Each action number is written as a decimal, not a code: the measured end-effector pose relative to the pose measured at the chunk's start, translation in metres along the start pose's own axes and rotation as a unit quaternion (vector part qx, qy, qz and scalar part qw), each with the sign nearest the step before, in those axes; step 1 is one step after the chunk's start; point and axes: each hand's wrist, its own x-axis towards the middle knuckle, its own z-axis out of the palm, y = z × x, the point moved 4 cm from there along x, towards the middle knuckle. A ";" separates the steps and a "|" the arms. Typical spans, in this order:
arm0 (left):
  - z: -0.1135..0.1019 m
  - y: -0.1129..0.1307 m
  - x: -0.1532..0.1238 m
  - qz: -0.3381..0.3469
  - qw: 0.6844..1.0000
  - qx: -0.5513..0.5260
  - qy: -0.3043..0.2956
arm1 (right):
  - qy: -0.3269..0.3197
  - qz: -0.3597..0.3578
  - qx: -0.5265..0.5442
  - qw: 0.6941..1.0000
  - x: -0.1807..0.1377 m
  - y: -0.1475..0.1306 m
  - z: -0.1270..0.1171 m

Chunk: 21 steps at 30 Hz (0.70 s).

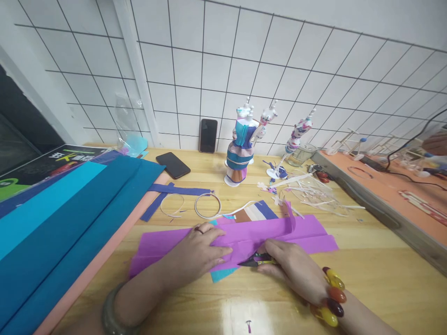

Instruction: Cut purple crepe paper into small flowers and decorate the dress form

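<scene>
A long folded sheet of purple crepe paper lies across the middle of the table. My left hand rests on it with the fingers spread flat. My right hand is closed round a pair of scissors, whose dark blades point left at the paper's near edge. The handles are mostly hidden in my fingers. Under the purple sheet, a blue paper piece sticks out in front, and a striped multicoloured piece shows behind it.
Small dress-form mannequins stand at the back, one in layered paper. Wire rings, dark blue strips and thin white strips lie behind the sheet. Two phones are nearby. Teal paper covers the left; an orange-topped surface stands right.
</scene>
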 end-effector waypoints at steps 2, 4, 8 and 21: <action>0.000 0.000 0.000 0.006 1.000 0.004 0.002 | -0.002 -0.005 0.002 1.000 0.001 -0.001 0.001; 0.000 0.000 -0.001 0.011 1.000 0.013 0.004 | -0.005 -0.014 0.006 1.000 0.003 -0.003 0.003; 0.001 -0.001 -0.003 0.005 0.999 0.030 -0.015 | -0.007 -0.028 0.013 0.999 0.008 -0.008 0.005; 0.004 -0.002 -0.003 0.013 0.999 0.042 -0.001 | 0.000 -0.024 0.025 0.999 0.006 -0.002 0.009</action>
